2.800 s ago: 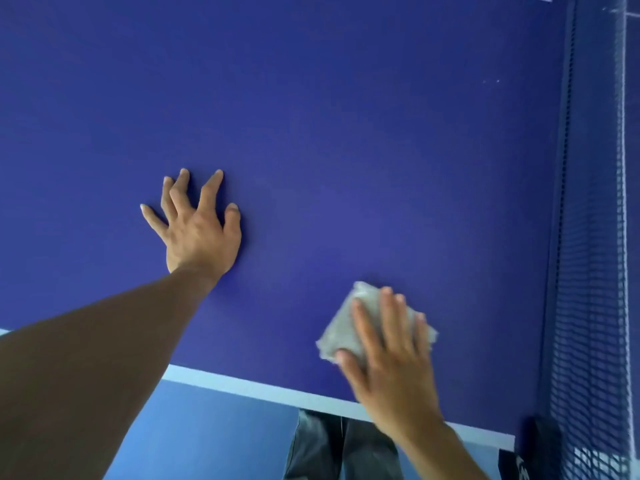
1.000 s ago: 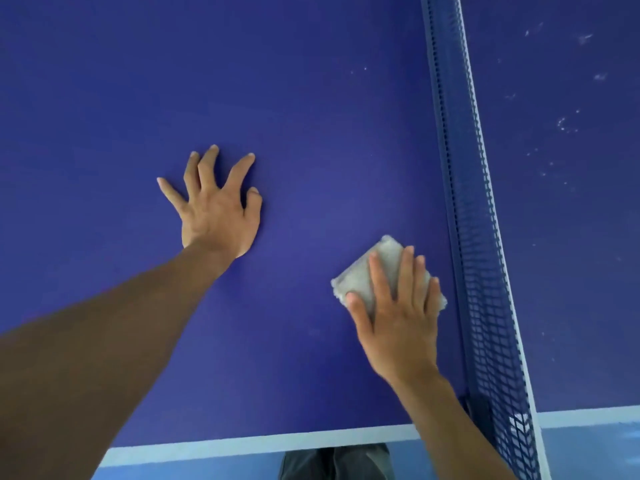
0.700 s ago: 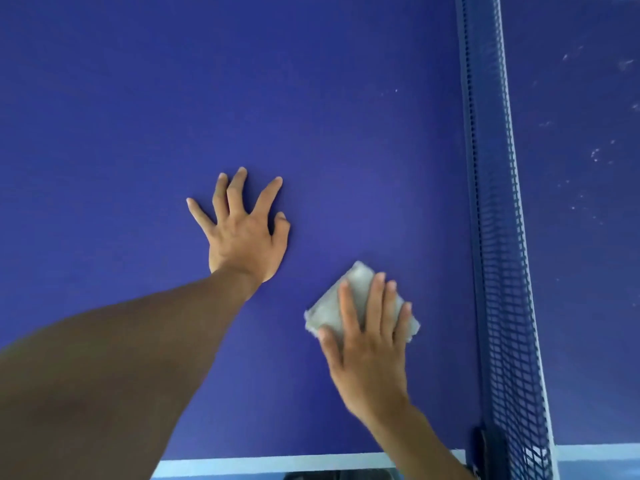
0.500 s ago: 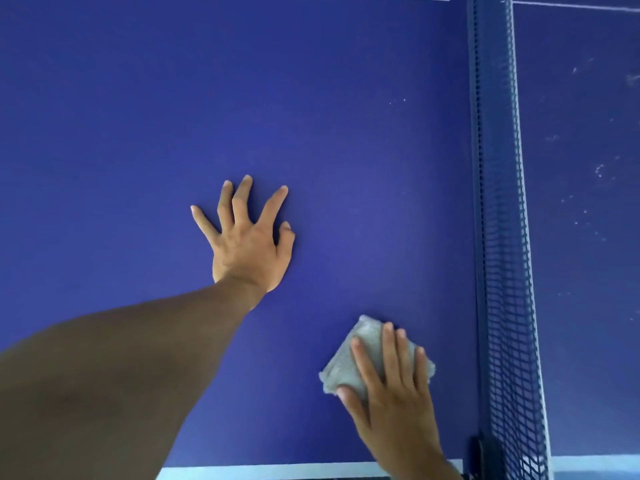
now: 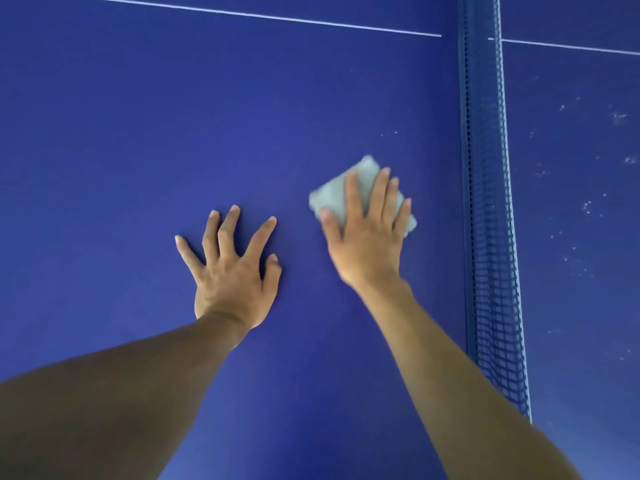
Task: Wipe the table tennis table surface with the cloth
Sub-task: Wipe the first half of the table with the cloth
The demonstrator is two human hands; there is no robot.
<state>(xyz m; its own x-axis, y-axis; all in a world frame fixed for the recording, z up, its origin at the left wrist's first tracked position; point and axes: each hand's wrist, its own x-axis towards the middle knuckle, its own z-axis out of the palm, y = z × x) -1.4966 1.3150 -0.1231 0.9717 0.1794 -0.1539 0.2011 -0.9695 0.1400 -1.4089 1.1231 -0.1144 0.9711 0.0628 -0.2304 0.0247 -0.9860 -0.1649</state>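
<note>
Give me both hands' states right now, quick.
Left hand: open, spread flat on the blue table tennis table.
Right hand: open, pressing flat on the folded pale grey cloth.

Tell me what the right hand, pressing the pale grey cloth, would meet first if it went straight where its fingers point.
Probably white specks on the blue table top, then the thin white line; the right hand would pass beside the blue mesh net.

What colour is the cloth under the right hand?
Pale grey-white; the cloth shows best in the head view, pressed flat under the right hand.
</note>
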